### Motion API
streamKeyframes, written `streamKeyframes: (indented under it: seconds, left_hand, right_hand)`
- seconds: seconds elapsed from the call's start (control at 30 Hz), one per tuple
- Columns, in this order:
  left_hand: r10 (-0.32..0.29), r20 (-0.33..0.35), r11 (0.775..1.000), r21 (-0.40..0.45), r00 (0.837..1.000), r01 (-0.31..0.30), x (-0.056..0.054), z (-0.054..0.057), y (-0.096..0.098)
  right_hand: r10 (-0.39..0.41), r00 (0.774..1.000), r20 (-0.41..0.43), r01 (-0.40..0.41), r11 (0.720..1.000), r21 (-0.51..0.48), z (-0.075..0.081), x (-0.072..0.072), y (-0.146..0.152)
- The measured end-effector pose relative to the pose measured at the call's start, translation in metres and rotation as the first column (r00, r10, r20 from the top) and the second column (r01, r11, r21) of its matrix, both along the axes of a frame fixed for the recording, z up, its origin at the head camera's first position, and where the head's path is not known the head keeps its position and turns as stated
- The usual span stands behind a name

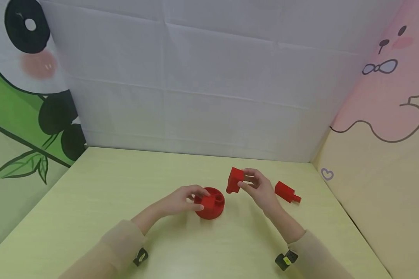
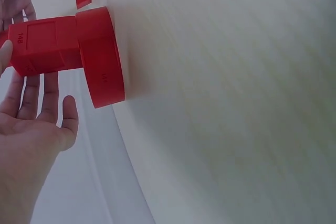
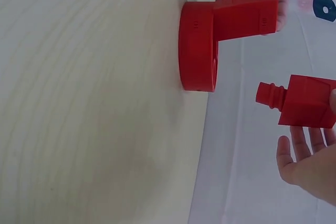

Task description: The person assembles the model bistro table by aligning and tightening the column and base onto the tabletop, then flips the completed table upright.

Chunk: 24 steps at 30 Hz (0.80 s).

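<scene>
A round red base (image 1: 212,215) stands on the table, an open ring-shaped socket showing in its top in the head view. One red rectangular block (image 3: 245,16) stands upright on the base, its lower end hidden there. My left hand (image 1: 179,200) pinches this block near its top between thumb and fingers. To the right and above the table, my right hand (image 1: 262,192) holds a second red block (image 1: 235,180) by its upper part. That block's ridged round peg (image 3: 271,95) points down, apart from the base.
A third red block (image 1: 284,192) with a similar peg lies on its side on the table, right of my right hand. The pale yellow table (image 1: 132,174) ends at a white back sheet (image 1: 195,97). Printed panels stand at both sides.
</scene>
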State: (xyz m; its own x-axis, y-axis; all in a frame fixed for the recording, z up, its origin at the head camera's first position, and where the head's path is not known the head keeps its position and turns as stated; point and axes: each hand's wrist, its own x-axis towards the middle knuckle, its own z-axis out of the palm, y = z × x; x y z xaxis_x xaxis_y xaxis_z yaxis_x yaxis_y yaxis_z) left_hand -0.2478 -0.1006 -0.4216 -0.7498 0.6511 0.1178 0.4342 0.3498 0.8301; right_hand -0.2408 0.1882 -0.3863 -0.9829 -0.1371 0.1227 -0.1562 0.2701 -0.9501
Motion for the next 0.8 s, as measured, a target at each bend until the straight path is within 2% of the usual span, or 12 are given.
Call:
streamKeyframes:
  seconds: [0.3, 0.4, 0.63, 0.8]
  left_hand:
    - [-0.030, -0.011, 1.000, 0.004, 0.999, 0.030, -0.007, 0.000, -0.009]
    - [-0.037, 0.008, 0.999, 0.003, 0.999, 0.037, -0.010, 0.000, -0.012]
    - [-0.046, 0.091, 0.998, 0.049, 0.995, 0.042, -0.014, -0.001, -0.015]
    - [-0.056, 0.143, 0.995, 0.088, 0.988, 0.044, -0.018, -0.001, -0.015]
  right_hand:
    - [0.073, 0.997, -0.010, -0.073, 0.997, -0.034, -0.018, 0.001, -0.011]
    - [0.079, 0.997, -0.006, -0.079, 0.997, -0.014, -0.020, 0.002, -0.014]
    - [0.112, 0.994, 0.013, -0.112, 0.993, 0.036, -0.003, 0.015, -0.024]
    - [0.101, 0.995, -0.017, -0.099, 0.992, 0.083, -0.020, 0.004, -0.024]
